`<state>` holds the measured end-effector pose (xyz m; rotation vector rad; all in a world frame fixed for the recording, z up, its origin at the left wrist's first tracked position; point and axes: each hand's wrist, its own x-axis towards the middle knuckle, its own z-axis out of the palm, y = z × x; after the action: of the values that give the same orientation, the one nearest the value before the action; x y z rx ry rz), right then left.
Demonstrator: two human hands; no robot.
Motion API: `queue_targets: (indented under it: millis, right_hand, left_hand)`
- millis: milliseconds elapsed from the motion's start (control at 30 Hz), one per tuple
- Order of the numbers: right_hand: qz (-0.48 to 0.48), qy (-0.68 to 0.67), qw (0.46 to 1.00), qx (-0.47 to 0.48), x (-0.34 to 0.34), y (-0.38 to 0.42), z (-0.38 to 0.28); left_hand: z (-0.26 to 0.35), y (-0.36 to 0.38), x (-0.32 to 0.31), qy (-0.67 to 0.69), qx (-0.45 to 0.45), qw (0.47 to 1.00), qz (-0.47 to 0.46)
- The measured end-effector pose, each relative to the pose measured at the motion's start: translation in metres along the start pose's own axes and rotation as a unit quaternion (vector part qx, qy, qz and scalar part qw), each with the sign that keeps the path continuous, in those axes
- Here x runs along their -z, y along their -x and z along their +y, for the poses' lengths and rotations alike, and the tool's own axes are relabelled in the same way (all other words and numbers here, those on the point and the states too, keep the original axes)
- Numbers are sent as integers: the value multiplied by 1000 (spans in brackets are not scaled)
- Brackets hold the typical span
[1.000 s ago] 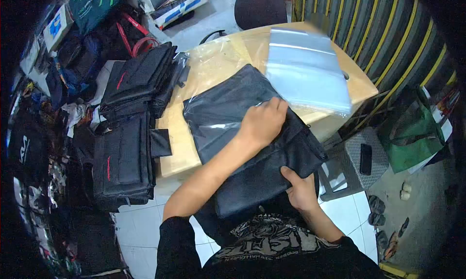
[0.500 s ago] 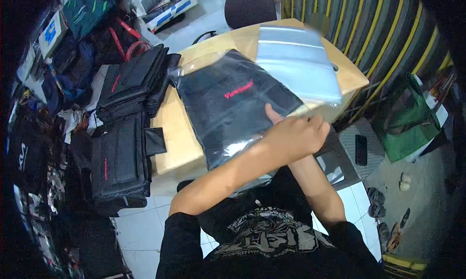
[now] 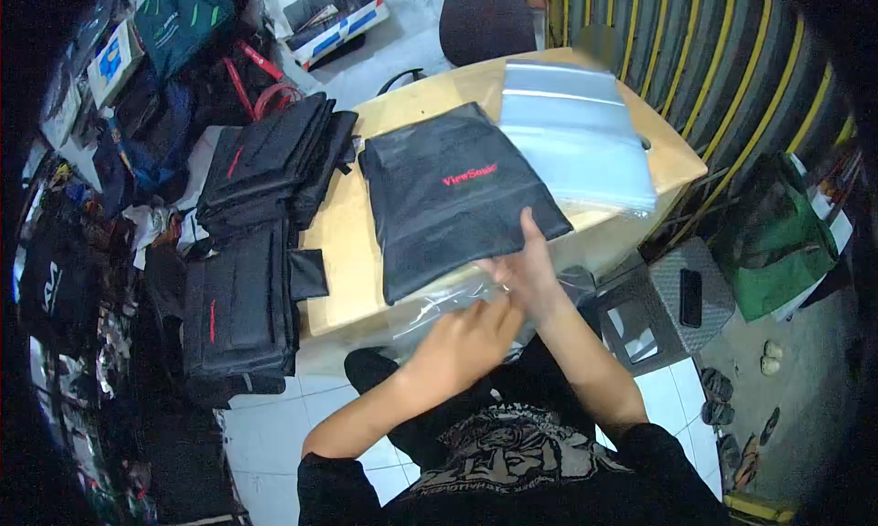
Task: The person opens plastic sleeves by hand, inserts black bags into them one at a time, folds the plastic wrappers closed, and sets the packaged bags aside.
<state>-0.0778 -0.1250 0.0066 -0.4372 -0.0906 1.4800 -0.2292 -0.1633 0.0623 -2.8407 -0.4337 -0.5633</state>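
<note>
A flat black bag (image 3: 448,206) with red ViewSonic lettering lies on the wooden table, its near edge toward me. My right hand (image 3: 530,272) grips that edge near the right corner, thumb on top. My left hand (image 3: 471,337) is just in front, closed on a clear plastic sleeve (image 3: 430,308) that hangs at the table's front edge. The left fingertips are close to the right fingers and partly blurred. Whether the sleeve still touches the bag's underside is hidden.
Clear plastic sleeves (image 3: 576,142) lie stacked on the table (image 3: 677,155) at the right. More folded black bags (image 3: 242,297) are piled at the left. A phone (image 3: 690,297) rests on a grey box, near a green bag (image 3: 777,242). A dark chair (image 3: 485,23) stands behind.
The clear plastic that covered the black bag no longer shows over it; it now hangs near me. My left hand moved from over the right forearm down and left, uncovering my right hand.
</note>
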Motion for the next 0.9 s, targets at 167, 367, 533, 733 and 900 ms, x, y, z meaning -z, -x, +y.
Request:
queue_targets:
  millis: [167, 367, 533, 733, 900]
  right_hand:
    - [42, -50, 998, 10, 10, -18, 20]
    - [-11, 139, 990, 11, 5, 16, 19]
    - [20, 145, 989, -31, 59, 45, 19]
    - [96, 410, 906, -49, 114, 104, -4]
    - [160, 516, 816, 205, 110, 130, -12]
  left_hand:
    - [7, 11, 6, 19, -85, 996, 23]
    - [-4, 39, 17, 131, 19, 990, -38]
    - [-9, 90, 8, 134, 167, 975, -61]
    - [11, 132, -18, 134, 301, 941, 79]
    - [6, 134, -33, 474, 584, 573, 325]
